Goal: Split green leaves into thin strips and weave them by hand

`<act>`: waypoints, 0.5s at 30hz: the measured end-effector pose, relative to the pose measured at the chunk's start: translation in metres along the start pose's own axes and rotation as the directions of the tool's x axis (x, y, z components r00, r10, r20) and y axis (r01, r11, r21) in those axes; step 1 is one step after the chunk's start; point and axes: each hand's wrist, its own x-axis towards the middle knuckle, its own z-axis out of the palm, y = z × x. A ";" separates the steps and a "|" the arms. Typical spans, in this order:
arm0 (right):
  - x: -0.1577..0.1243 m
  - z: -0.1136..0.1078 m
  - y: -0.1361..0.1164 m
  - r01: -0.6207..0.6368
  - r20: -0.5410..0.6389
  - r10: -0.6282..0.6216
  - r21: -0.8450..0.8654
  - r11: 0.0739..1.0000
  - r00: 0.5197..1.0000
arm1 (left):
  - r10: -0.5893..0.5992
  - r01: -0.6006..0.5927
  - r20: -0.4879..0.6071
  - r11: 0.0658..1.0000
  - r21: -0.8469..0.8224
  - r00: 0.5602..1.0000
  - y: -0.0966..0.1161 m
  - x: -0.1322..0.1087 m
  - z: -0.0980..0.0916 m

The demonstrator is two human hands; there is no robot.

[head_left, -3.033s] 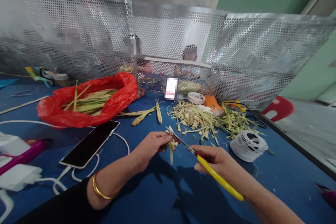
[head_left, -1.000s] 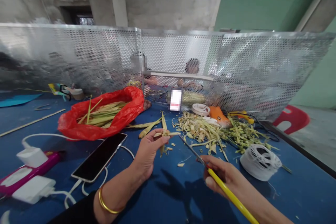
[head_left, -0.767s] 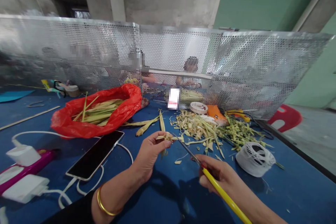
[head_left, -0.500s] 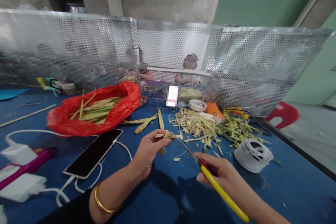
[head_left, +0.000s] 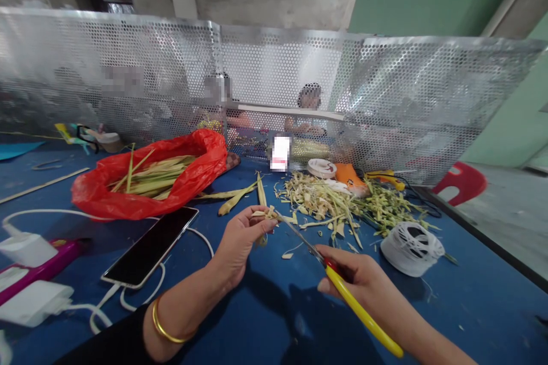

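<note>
My left hand (head_left: 242,239), with a gold bangle on its wrist, pinches a small folded piece of dried leaf (head_left: 266,214) between thumb and fingers. In my right hand (head_left: 355,279) is a pair of scissors (head_left: 362,308) with yellow and red handles. The blades point up and left, their tips at the right end of the leaf piece; whether they touch it I cannot tell. Just behind my left hand, long dried leaf strips (head_left: 235,202) lie on the blue table (head_left: 265,319). A heap of leaf clippings (head_left: 319,197) lies beyond the scissors.
A red plastic bag (head_left: 205,151) of leaf strips stands at left, near a phone (head_left: 149,248) on a white cable and a purple power strip (head_left: 64,256). White string (head_left: 411,248) sits at right. A perforated metal screen (head_left: 278,68) borders the back; people sit behind it.
The view has shifted slightly. Both hands keep nearly the same pose, with the leaf piece and scissor tips still close together.
</note>
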 end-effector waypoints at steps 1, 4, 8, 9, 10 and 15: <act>0.000 0.000 0.000 0.000 -0.002 0.000 -0.005 1.000 1.000 | -0.006 0.006 0.002 1.000 0.004 1.000 -0.001 0.001 -0.001; -0.001 0.000 0.000 0.003 -0.015 -0.003 -0.010 1.000 1.000 | -0.004 0.004 -0.001 1.000 -0.003 1.000 -0.002 0.002 -0.002; 0.000 0.003 0.002 0.014 -0.022 -0.014 -0.003 1.000 1.000 | -0.007 0.007 -0.007 1.000 -0.021 1.000 -0.004 0.003 -0.003; 0.000 0.003 0.003 0.020 -0.020 -0.020 -0.006 1.000 1.000 | -0.010 0.010 -0.006 1.000 -0.019 1.000 -0.004 0.003 -0.003; 0.000 0.003 0.003 0.025 -0.021 -0.026 -0.015 1.000 0.999 | -0.011 0.011 -0.003 1.000 -0.017 1.000 -0.004 0.003 -0.004; 0.002 -0.007 0.005 -0.032 -0.194 0.003 -0.150 0.988 0.981 | -0.034 0.033 -0.018 0.999 -0.035 0.999 -0.004 0.004 -0.003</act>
